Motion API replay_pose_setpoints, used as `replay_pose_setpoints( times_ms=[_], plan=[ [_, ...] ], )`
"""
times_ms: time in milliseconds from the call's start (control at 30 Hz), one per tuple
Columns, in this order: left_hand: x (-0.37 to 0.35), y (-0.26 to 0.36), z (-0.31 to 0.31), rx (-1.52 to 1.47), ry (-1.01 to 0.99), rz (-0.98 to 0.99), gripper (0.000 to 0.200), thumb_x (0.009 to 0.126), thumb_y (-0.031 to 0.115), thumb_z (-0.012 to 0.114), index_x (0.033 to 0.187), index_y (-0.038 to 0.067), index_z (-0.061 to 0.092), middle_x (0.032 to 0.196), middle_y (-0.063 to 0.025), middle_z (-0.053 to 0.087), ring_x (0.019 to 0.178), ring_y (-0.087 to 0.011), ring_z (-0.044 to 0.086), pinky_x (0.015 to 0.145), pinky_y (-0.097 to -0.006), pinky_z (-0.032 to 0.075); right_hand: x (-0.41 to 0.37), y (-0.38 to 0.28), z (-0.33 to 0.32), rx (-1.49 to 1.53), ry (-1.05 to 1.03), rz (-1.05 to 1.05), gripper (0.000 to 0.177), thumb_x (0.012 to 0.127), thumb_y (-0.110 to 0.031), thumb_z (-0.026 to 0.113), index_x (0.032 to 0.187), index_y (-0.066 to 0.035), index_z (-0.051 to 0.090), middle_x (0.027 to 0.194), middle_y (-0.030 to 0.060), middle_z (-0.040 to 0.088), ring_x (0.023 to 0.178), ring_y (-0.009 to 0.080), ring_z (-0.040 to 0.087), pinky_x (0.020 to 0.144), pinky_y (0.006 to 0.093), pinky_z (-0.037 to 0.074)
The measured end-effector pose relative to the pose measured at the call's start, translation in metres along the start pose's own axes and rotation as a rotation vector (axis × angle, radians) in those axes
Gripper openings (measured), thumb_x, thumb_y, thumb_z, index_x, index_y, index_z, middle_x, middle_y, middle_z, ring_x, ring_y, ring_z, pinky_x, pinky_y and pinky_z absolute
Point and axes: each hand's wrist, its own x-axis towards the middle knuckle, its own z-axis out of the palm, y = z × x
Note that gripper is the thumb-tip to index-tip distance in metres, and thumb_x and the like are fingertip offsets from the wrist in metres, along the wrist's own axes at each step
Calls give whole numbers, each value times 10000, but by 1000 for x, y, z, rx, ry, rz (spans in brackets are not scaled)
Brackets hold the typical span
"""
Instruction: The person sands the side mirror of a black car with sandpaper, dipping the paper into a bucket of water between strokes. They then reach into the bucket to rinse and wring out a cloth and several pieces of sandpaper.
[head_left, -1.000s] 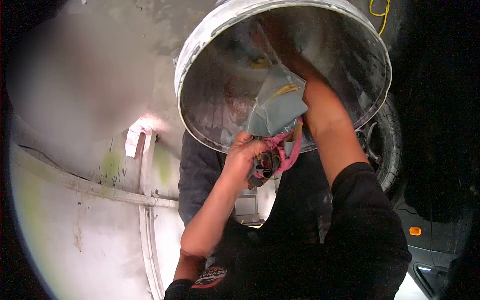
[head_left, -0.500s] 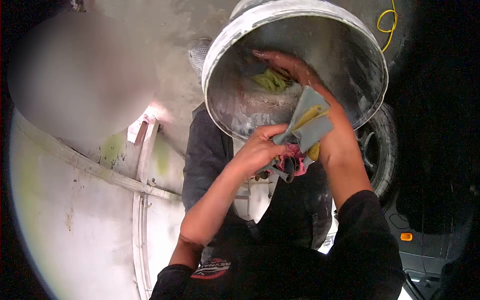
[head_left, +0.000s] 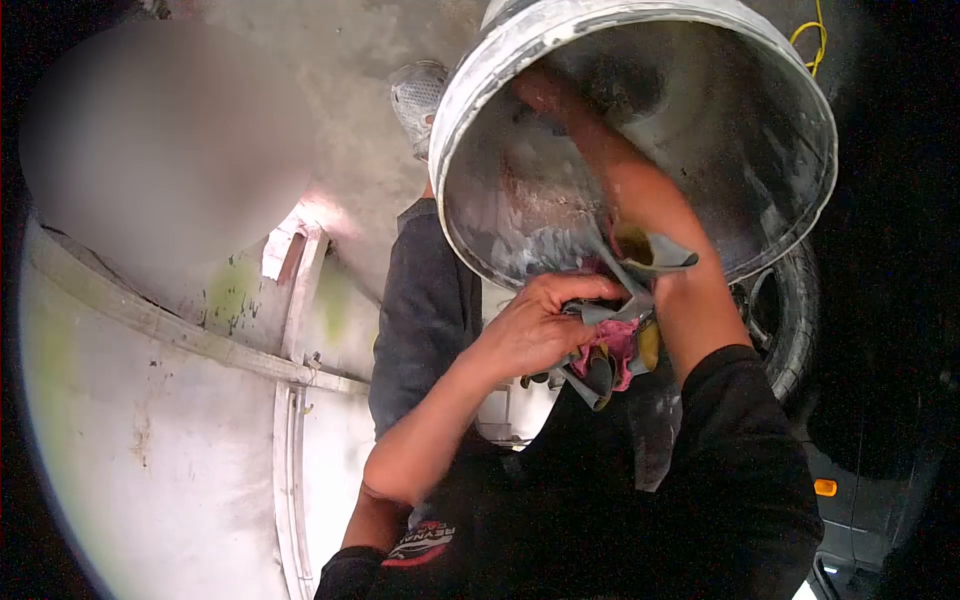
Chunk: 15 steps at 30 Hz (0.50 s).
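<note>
My left hand (head_left: 545,325) is closed around a bundle of curled sheets (head_left: 660,252), grey on one side and yellowish on the other, which look like sandpaper. A crumpled pink piece (head_left: 612,350) is bunched in with them. This bundle sits at the near rim of a large white bucket (head_left: 450,140), which is tipped with its mouth toward me. My right hand (head_left: 545,92) reaches deep inside the bucket, its forearm passing behind the sheets. Shadow hides the right fingers. Pale smears coat the bucket's inner wall.
A vehicle tyre (head_left: 795,335) and dark bodywork with an orange marker light (head_left: 825,487) stand to the right. At left is a large whitish panel (head_left: 190,430) with ribs. A shoe (head_left: 415,105) rests on the concrete floor. A yellow cord (head_left: 815,45) lies at upper right.
My right hand has gone deeper into the bucket, and the yellow-green crumpled piece seen inside is no longer visible. The sheets in my left hand have shifted down, and the bucket appears further right.
</note>
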Motion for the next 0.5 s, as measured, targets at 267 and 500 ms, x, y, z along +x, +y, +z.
replay_pose_setpoints(
  times_ms=[267,500],
  plan=[
    [4,5,4,-114,-45,-149,361,824,34,645,1176,-30,687,962,-89,717,877,-98,621,794,-288,509,-41,-45,-36,942,-233,-283,441,1039,-310,523,1414,-82,564,1394,148,616,1252,296,609,1072,466,478],
    [7,2,3,-38,-59,-121,378,830,58,620,1194,-16,687,825,-91,688,770,-90,581,710,-299,490,-63,-107,-74,1992,-537,62,411,988,-367,601,1304,-105,631,1236,161,685,1084,330,652,892,534,508]
  ],
)
